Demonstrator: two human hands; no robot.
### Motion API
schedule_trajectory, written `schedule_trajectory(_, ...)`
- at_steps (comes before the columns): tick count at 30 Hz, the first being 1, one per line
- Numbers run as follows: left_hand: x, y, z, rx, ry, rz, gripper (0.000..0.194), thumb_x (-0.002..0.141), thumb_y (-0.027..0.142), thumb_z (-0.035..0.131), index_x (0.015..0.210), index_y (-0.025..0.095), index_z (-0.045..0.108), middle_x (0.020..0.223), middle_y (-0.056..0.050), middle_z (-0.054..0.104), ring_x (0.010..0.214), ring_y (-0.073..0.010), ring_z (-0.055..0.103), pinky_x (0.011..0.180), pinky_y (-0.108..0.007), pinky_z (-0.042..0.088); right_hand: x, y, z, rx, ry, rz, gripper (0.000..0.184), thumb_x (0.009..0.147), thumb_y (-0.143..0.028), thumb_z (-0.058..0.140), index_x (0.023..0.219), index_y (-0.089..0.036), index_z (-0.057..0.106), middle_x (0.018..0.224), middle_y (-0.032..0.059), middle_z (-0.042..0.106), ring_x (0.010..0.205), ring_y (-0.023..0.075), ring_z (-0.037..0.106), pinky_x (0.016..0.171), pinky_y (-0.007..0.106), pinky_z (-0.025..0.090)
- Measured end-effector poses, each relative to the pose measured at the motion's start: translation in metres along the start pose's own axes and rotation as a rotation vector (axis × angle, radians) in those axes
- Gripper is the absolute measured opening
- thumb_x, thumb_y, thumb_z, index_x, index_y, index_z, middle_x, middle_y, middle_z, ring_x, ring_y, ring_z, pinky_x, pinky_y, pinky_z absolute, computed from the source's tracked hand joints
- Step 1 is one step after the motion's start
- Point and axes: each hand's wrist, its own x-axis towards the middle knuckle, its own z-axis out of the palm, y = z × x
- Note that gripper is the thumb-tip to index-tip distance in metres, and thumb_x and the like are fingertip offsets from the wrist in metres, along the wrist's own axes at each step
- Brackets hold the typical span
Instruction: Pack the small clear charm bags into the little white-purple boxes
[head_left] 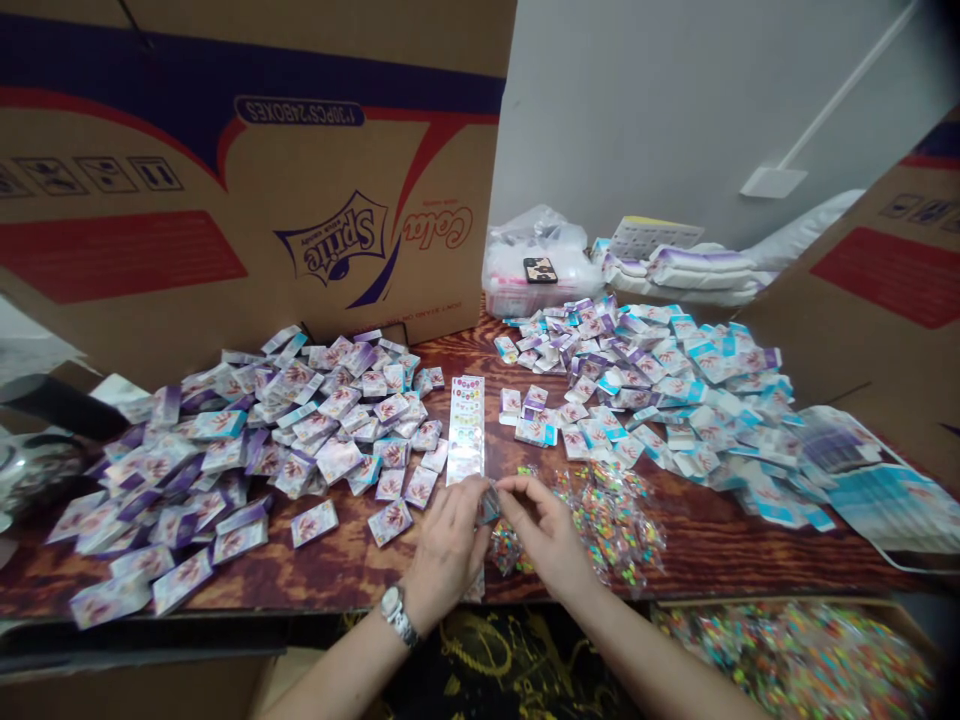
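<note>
I've got the left hand (448,540) gripping a box (487,507) near the surface (330,575)'s front edge, right hand (541,525) pinching its end, forearms (352,650) converging.

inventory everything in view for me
table: one, red-brown, centre
cartons: two, brown, back left, far right
small boxes: many, white-purple-blue, heaped left and right
printed strip: one, white, between heaps
filled packets: many, multicoloured, front centre, lower right
plastic bag: one, clear, back centre
likely phone: one, dark-beige, on bag
bundles: several, white-purple, back right
held item: one, bluish, front centre
watch: one, silver, left wrist
left hand: one, front centre
right hand: one, alongside
</note>
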Motion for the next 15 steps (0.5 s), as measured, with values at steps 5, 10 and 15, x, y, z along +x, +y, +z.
schedule_trajectory(5,-0.002,0.001,0.004,0.053,0.023,-0.029,0.064,0.083,0.01,0.043,0.141,0.016,0.016,0.121,-0.016,0.05,0.11,-0.0268,0.05,0.091,-0.043,0.046,0.007,0.005,0.003,0.066,0.014,0.071,0.02,0.081,-0.033,0.06,0.093,-0.018,0.064,0.081,0.0038,0.065,0.074,0.0169,0.062,0.067,0.029,0.053)
schedule_trajectory(10,-0.001,0.001,0.006,0.11,0.022,-0.02,0.068,0.085,0.011,0.041,0.144,0.018,0.007,0.12,-0.017,0.05,0.107,-0.0271,0.05,0.088,-0.043,0.047,0.005,-0.002,0.002,-0.211,0.051,-0.129,0.016,0.084,-0.022,0.054,0.091,-0.02,0.067,0.083,0.0054,0.063,0.078,0.0188,0.061,0.07,0.032,0.052)
schedule_trajectory(15,-0.001,0.0,0.013,0.207,0.016,-0.034,0.07,0.087,0.01,0.038,0.145,0.014,-0.001,0.112,-0.018,0.052,0.099,-0.0278,0.049,0.084,-0.044,0.046,-0.012,-0.006,0.014,-0.409,0.088,-0.391,0.033,0.088,-0.013,0.043,0.116,-0.021,0.058,0.1,0.01,0.061,0.092,0.0215,0.057,0.08,0.037,0.049)
